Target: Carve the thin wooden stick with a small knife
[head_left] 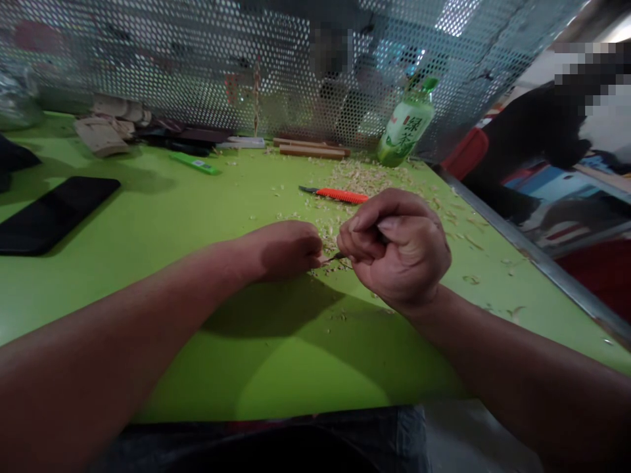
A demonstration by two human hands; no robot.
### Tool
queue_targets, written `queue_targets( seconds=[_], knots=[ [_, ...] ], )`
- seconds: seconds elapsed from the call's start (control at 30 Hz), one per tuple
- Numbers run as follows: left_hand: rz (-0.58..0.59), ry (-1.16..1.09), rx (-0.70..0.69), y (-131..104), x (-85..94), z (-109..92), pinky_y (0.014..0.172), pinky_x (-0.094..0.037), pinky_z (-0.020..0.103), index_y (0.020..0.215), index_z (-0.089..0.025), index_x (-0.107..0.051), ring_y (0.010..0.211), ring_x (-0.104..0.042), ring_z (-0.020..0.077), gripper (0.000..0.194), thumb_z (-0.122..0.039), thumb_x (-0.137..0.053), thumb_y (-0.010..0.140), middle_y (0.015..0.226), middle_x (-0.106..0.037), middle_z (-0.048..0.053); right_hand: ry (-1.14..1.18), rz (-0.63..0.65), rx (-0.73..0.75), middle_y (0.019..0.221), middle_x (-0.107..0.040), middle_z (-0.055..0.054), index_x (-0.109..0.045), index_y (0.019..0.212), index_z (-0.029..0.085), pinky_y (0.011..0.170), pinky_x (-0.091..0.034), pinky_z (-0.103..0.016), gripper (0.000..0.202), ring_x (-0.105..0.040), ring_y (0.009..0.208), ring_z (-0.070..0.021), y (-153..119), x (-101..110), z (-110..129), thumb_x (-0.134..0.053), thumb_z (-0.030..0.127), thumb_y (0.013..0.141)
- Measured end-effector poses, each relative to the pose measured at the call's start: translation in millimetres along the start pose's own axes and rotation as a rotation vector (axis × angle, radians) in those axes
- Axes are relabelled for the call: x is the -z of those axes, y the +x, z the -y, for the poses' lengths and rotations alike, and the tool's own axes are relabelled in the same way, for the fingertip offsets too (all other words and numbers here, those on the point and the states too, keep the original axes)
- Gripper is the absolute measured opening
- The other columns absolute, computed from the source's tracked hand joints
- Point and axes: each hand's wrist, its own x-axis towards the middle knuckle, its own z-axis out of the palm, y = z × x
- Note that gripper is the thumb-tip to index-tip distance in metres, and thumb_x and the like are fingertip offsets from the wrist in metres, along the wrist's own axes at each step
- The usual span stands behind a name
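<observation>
Grasping one slim dark tool (pixel 338 255) above the counter (pixel 197 387), the right hand (pixel 401 253), fingers (pixel 359 238) clenched, points it toward the left hand (pixel 288 248), whose hold I cannot tell. Probably light and stiff, the tool suits gripping by its shaft. Nearby: one orange cutter (pixel 342 195), one bottle (pixel 407 128), one phone (pixel 59 213).

Dark tool (pixel 340 255) (lime-green tabletop (pixel 167 213))

A green worktop (pixel 296 387) spreads from nine o'clock to six, its grey metal edge (pixel 532 251) slanting from two towards four. A perforated metal screen (pixel 187 85) stands behind it, from ten round to one. Grey floor (pixel 468 433) shows at five; a bright light (pixel 622 31) glows at two.
</observation>
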Motion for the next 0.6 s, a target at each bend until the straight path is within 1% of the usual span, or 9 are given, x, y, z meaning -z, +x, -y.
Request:
queue_targets(
  seconds=[0.07,0.2,0.37,0.5,0.6],
  knots=[
    [0.005,0.001,0.003,0,-0.1,0,0.063,-0.035,0.027,0.067,-0.013,-0.062,0.063,-0.046,0.0113,0.028,-0.025,-0.047,0.087,0.069,-0.058,0.004,0.0,0.01,0.01,0.046,-0.022,0.007,-0.061,0.071,0.025,0.04,-0.019,-0.029,0.013,-0.018,0.037,-0.0102,0,1,-1,-0.056,0.031,0.081],
    [-0.018,-0.011,-0.009,1,-1.6,1,0.064,-0.035,0.026,0.066,-0.012,-0.062,0.063,-0.045,0.0107,0.029,-0.025,-0.047,0.088,0.07,-0.059,0.004,0.025,0.016,0.023,0.046,-0.023,0.007,-0.062,0.073,0.023,0.04,-0.019,-0.029,0.013,-0.018,0.038,-0.01,0,1,-2,-0.052,0.026,0.081],
    [-0.044,-0.035,0.03,0,-3.1,0,0.059,-0.031,0.026,0.065,-0.013,-0.062,0.059,-0.041,0.0098,0.028,-0.025,-0.05,0.087,0.065,-0.057,0.003,-0.006,-0.007,-0.017,0.046,-0.024,0.006,-0.061,0.071,0.023,0.041,-0.02,-0.028,0.015,-0.018,0.039,-0.0098,0,-3,-1,-0.05,0.023,0.081],
    [-0.083,-0.022,0.033,-1,-2.9,-1,0.058,-0.03,0.026,0.063,-0.012,-0.062,0.059,-0.042,0.0094,0.028,-0.024,-0.051,0.086,0.066,-0.058,0.003,0.019,0.026,-0.003,0.045,-0.025,0.006,-0.061,0.07,0.021,0.04,-0.019,-0.027,0.016,-0.019,0.039,-0.0091,3,-7,0,-0.047,0.018,0.078],
    [-0.039,-0.011,0.046,0,-2.2,0,0.06,-0.032,0.026,0.066,-0.013,-0.064,0.059,-0.043,0.01,0.028,-0.027,-0.051,0.087,0.068,-0.061,0.003,0.074,0.017,-0.033,0.043,-0.025,0.007,-0.059,0.068,0.02,0.038,-0.018,-0.024,0.019,-0.018,0.036,-0.0077,11,-6,-1,-0.042,0.014,0.075]
  ],
)
